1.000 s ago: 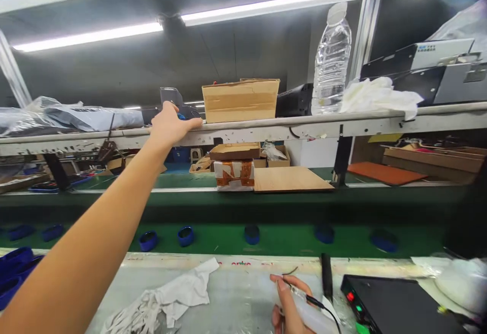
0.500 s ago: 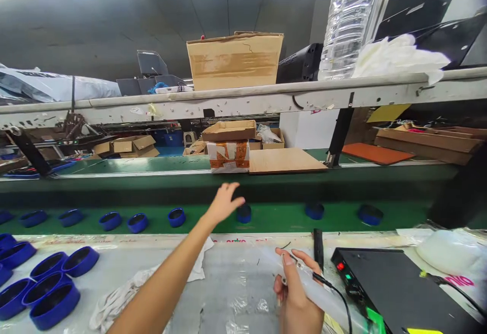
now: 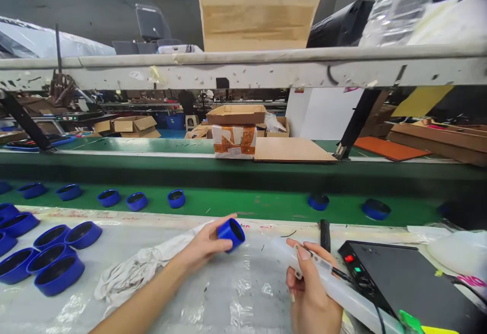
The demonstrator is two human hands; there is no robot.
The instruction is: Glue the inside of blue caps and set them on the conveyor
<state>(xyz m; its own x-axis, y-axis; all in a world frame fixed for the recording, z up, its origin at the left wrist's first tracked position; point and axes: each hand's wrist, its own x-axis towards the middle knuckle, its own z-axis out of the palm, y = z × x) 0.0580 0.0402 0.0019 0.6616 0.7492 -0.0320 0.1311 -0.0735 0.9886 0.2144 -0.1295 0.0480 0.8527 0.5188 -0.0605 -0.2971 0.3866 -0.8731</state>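
Blue ring (image 3: 228,235) sits in the left hand (image 3: 203,246), just above the bench (image 3: 228,298), tipped so that its dark mouth faces partly towards the right hand (image 3: 315,293). The left thumb and fingers pinch the ring's wall, thumb low and fingers high. The right hand, well apart from the ring, has its thumb and fingers wrapped around a white tube (image 3: 350,291), pen-fashion. The tube's tip points left, towards the ring, without touching it.

The step in hand seems to be holding one ring ready near the tube. From this pose, the next move appears to call for a steady pinch, the ring's mouth angled to suit the tip, and care not to knock the wall.

To the left of the left hand lie more blue rings (image 3: 59,277) on the bench, with a crumpled cloth (image 3: 140,270) nearer, beside the wrist. Beyond the hand, a green belt (image 3: 243,202) carries others.

Red writing (image 3: 247,226) along the bench edge beyond the left hand cannot be read. Pink letters (image 3: 472,279) to the right of the right hand are cut off, and no brand can be made out on the black box (image 3: 418,278) beside that hand.
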